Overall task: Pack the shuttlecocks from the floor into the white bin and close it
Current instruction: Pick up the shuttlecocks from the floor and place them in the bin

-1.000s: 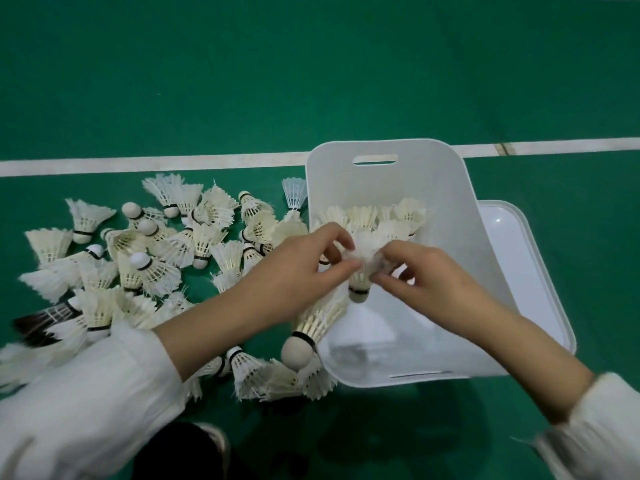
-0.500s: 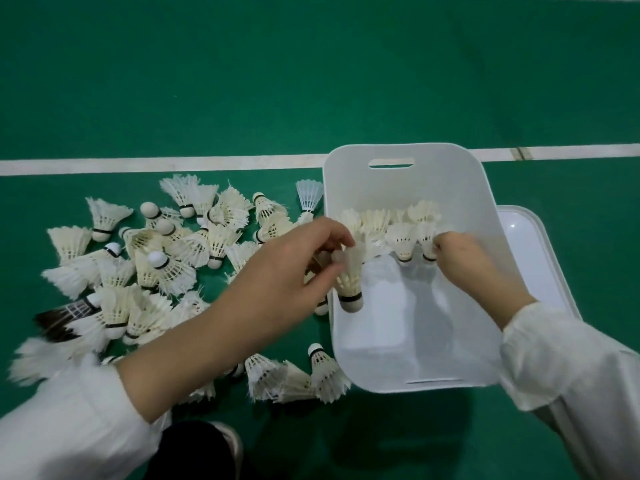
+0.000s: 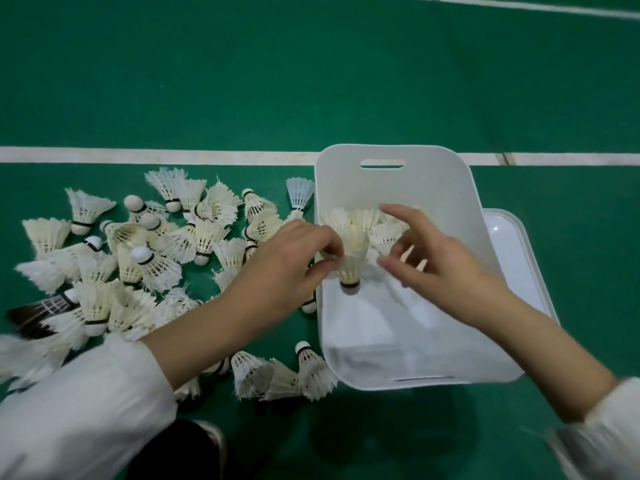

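Between the two hands, over the open white bin (image 3: 398,327), one shuttlecock (image 3: 353,261) is held cork down and feathers up. The left hand (image 3: 287,268) pinches its feather skirt between thumb and fingers (image 3: 332,251), so this hand is closed in a grasp on the shuttlecock. The right hand (image 3: 436,265) hovers just to the other side of it with fingers (image 3: 398,216) spread and slack, gripping nothing; its fingertips lie near the feathers, though whether they touch cannot be told. Beyond the fingers of both hands, against the bin's far wall and below its slot handle (image 3: 382,163), a row of packed shuttlecocks (image 3: 367,220) stands with skirts upward. The near part of the bin floor, on the wrist side of the fingers, is bare. Outward of the left hand, a loose heap of shuttlecocks (image 3: 145,258) lies on the green floor (image 3: 311,81), one with dark feathers (image 3: 38,313) at its outer edge; three more (image 3: 277,372) lie beneath the left forearm, just beside the bin's near corner. Outward of the right hand, the white lid (image 3: 519,258) lies flat on the floor, partly tucked beneath the bin. A white court line (image 3: 156,155) runs across the floor beyond the fingers. Both forearms emerge from white sleeves (image 3: 86,410).
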Action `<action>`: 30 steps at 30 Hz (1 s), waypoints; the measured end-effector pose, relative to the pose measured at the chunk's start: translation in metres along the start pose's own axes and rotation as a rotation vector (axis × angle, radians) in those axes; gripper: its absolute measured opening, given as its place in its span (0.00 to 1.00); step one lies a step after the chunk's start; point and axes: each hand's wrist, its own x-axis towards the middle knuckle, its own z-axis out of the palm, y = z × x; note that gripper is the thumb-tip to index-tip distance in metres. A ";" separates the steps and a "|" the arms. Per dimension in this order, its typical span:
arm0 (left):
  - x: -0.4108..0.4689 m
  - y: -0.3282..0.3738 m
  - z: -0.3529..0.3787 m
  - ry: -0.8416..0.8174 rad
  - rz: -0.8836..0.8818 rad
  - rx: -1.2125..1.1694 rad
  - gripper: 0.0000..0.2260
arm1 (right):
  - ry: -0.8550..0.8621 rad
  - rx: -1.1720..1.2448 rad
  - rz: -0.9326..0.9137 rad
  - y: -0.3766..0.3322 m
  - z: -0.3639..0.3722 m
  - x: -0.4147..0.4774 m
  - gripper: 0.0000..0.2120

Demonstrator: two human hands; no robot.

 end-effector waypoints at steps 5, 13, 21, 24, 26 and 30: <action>0.000 0.000 -0.011 0.011 0.082 0.007 0.08 | -0.038 -0.185 -0.053 -0.012 0.023 0.014 0.05; -0.039 -0.081 -0.041 -0.162 -0.302 0.197 0.11 | -0.162 -0.243 0.271 0.040 0.062 0.040 0.11; -0.066 -0.115 -0.026 -0.282 -0.381 0.198 0.09 | -0.232 -0.355 0.274 0.032 0.109 0.073 0.15; -0.072 -0.122 -0.028 -0.276 -0.395 0.177 0.08 | -0.294 -0.375 0.290 0.034 0.114 0.077 0.15; -0.078 -0.128 -0.034 -0.235 -0.413 0.172 0.09 | -0.323 -0.379 0.301 0.031 0.108 0.072 0.19; -0.098 -0.143 -0.043 -0.168 -0.465 0.166 0.09 | -0.272 -0.485 0.278 0.001 0.076 0.049 0.24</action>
